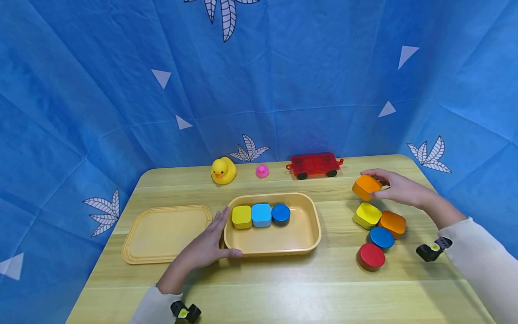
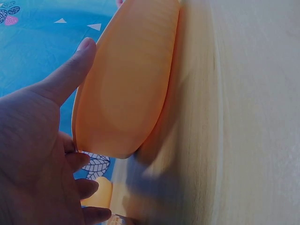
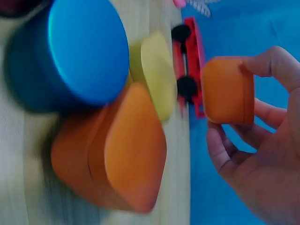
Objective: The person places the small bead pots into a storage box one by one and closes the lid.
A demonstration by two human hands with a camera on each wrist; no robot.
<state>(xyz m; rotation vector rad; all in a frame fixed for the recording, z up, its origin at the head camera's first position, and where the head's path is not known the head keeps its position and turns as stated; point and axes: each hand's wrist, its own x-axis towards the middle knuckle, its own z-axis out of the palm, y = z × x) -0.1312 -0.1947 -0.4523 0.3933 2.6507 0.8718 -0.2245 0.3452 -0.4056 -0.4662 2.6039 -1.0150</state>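
My right hand (image 1: 398, 186) pinches an orange rounded-square block (image 1: 365, 187) between thumb and fingers, raised above the table at the right. Just in front of it lie a yellow block (image 1: 368, 215), a second orange block (image 3: 126, 154), a blue round block (image 1: 381, 238) and a red round block (image 1: 371, 257). My left hand (image 1: 208, 243) rests against the left end of a tan bin (image 1: 275, 251), its thumb along the near rim and its fingers at the far left corner. Inside the bin, a yellow block (image 1: 242, 217), a light blue block (image 1: 261, 215) and a dark blue round block (image 1: 281, 214) stand in a row.
To the left of the bin lies a flat tan lid (image 1: 166, 234). Along the back edge sit a yellow duck (image 1: 224, 171), a small pink duck (image 1: 262, 171) and a red toy wagon (image 1: 313, 164). A blue patterned cloth (image 1: 259, 76) hangs behind the table.
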